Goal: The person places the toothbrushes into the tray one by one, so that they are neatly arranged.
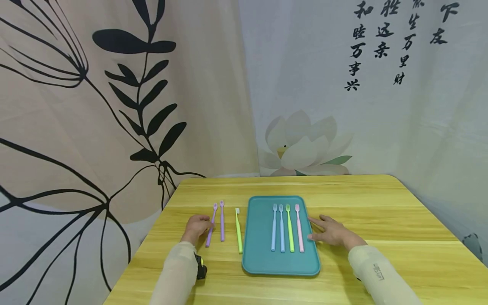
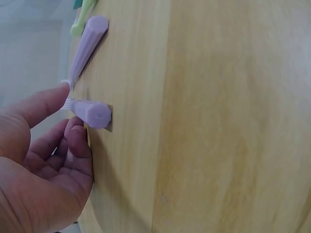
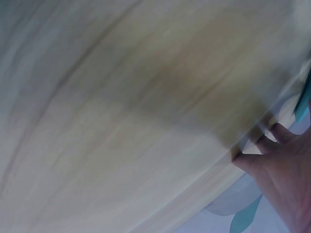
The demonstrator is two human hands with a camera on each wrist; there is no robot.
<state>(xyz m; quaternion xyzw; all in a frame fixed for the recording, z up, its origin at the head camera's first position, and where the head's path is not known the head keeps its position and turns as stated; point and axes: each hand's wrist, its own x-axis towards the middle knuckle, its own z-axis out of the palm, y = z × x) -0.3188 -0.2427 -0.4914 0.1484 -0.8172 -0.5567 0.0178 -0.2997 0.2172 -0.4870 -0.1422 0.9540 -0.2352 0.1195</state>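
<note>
My left hand [image 1: 197, 226] is at a purple toothbrush [image 1: 208, 237] lying slightly slanted on the table. In the left wrist view, the thumb [image 2: 51, 99] is on one side of that toothbrush's handle [image 2: 97, 115] and the bent fingers on the other, with a gap showing between them. A second purple toothbrush [image 1: 222, 222] lies just to the right, then a green toothbrush [image 1: 238, 233]. My right hand [image 1: 331, 231] has its fingers spread at the right rim of a teal tray [image 1: 259, 262]. Two blue toothbrushes [image 1: 273, 228], a green toothbrush [image 1: 290, 231] and a pink toothbrush [image 1: 299, 231] lie side by side on the tray.
Everything lies on a yellow wood-grain table [image 1: 354, 190]. Behind it hangs a printed curtain [image 1: 217, 106] with dark plants, a lotus and writing. A black strap device [image 1: 200, 267] sits on the left wrist.
</note>
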